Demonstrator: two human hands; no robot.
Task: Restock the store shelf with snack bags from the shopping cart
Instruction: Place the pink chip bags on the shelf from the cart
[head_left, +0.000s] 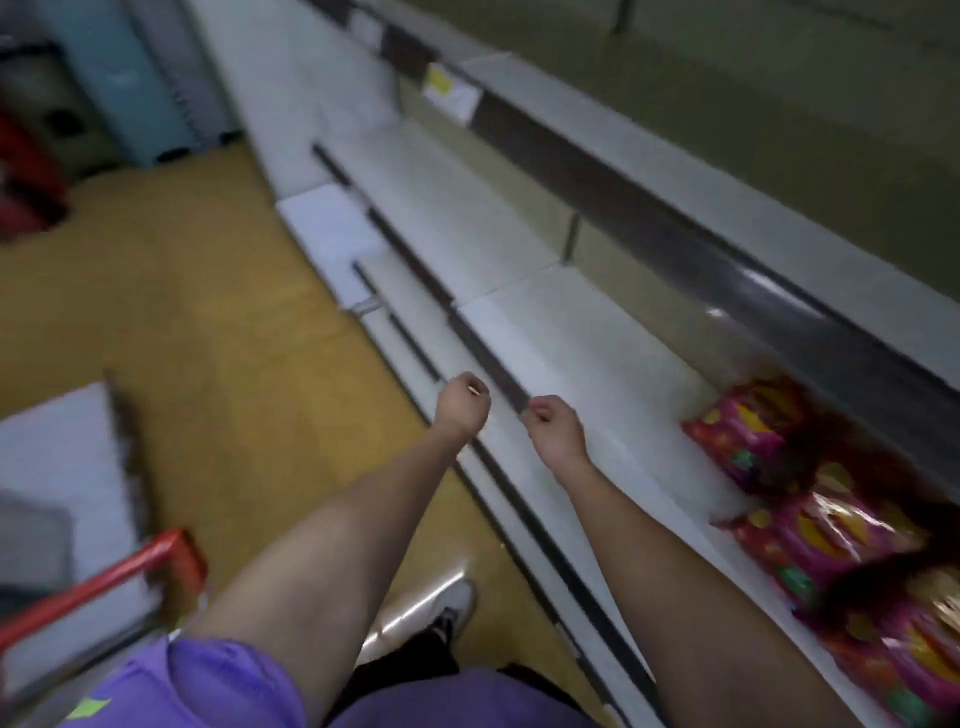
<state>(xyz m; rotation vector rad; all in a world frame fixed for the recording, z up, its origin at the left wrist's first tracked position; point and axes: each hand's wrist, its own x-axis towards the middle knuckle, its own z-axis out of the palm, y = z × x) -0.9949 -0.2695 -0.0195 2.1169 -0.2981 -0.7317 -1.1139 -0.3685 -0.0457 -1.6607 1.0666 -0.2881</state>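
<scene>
Several red and pink snack bags (810, 525) lie in a row on the white shelf (597, 353) at the right. My left hand (462, 402) hangs over the shelf's front edge, fingers curled, with nothing in it. My right hand (553, 428) is just right of it above the shelf board, also curled and with nothing in it. Both hands are well left of the bags. The red handle of the shopping cart (104, 582) shows at the lower left; the cart's contents are out of view. The picture is blurred by motion.
A higher shelf with a dark price rail (675, 244) and a yellow tag (441, 83) runs along the right. Below lie lower white shelf boards (332, 234). The yellow floor (182, 291) stretches left, with blue and red containers (119, 78) at the far end.
</scene>
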